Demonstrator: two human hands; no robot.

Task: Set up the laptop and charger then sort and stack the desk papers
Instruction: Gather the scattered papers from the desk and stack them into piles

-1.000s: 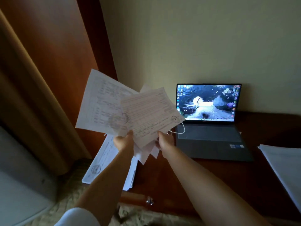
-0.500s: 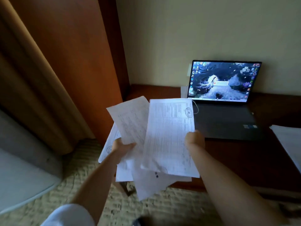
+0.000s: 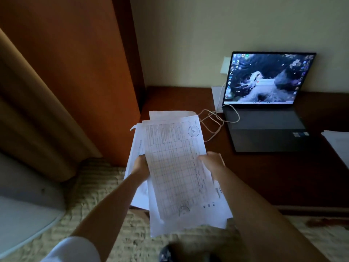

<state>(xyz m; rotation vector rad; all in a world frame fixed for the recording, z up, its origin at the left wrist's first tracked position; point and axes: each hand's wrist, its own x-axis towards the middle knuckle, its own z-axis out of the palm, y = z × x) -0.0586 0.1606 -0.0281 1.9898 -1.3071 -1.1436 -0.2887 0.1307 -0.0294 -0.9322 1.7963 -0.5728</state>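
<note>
Papers [image 3: 175, 167], a loose sheaf of thin white printed sheets, sit in both of the person's hands, held above the near left edge of the counter [image 3: 264, 176] and partly out over the floor. The top sheet is a ruled table with a round stamp near its far corner. The left hand [image 3: 140, 165] grips the sheaf's left edge, its fingers hidden under the sheets; the right hand [image 3: 211, 160] holds the right edge, thumb on top and fingers curled beneath. The sheets are uneven, corners fanning out at the near end and left side.

Further sheets [image 3: 170, 114] lie flat on the counter just beyond the held sheaf. To the right stands the laptop [image 3: 264, 118], grey, lid open, its screen lit with a desktop picture. A thin pale charger cable [image 3: 213, 121] loops from the laptop's left side across the dark polished wood, towards a pale wall socket [image 3: 225, 65]. Another white stack of paper [image 3: 338, 146] lies at the far right edge.

Judging from the loose fan, the smooth lower sheets could slide out and drop to the patterned carpet [image 3: 105, 195] if the grip slackens during squaring. Setting the sheaf down carelessly might also snag the cable loops close by.
</note>
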